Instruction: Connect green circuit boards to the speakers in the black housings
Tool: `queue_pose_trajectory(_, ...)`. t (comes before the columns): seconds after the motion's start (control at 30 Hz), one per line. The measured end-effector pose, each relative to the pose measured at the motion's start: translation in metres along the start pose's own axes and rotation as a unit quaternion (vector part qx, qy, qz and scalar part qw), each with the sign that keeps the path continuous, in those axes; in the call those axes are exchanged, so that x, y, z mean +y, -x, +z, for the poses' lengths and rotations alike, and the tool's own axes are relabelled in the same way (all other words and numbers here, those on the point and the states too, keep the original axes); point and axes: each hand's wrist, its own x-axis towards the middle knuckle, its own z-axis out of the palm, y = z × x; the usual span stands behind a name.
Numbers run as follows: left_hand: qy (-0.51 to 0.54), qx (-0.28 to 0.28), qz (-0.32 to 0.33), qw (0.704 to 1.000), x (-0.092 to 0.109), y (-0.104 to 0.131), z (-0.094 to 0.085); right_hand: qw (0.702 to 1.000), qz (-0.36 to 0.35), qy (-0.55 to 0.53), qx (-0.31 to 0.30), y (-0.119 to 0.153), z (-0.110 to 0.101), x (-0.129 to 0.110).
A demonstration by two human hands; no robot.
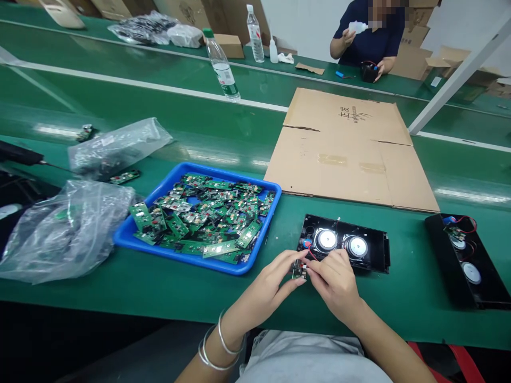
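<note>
Between the fingers of my left hand [277, 282] is a small green circuit board [298, 269], held at its edges in front of a black speaker housing [369, 259]. My right hand [337, 279] pinches a small connector at the board's right side, where a red wire runs from the housing. Two round silver-white speakers [326, 240] show in the housing, with a blue part [307, 243] at its left. To the left of my hands stands a blue tray [238, 268] heaped with green circuit boards [219, 248].
Plastic bags [66, 234] lie left of the tray. Flattened cardboard [351, 154] lies beyond the housing; a second black housing [459, 266] is at the right. A water bottle [225, 77] stands further back. Across the table, a person [369, 37] holds a white bottle and a black object.
</note>
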Motion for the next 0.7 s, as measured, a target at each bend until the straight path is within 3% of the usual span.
queue_pose_trajectory(0.37,0.04,0.004,-0.004,0.999,-0.0021,-0.0009,0.003,0.997,0.059,-0.033,0.02,0.0015,0.0019,-0.0041)
queue_pose_trajectory(0.7,-0.017,-0.003,0.019,1.0,0.0032,0.0015,0.0032,0.999,-0.031,0.016,-0.001,0.0033,0.0016,-0.0008)
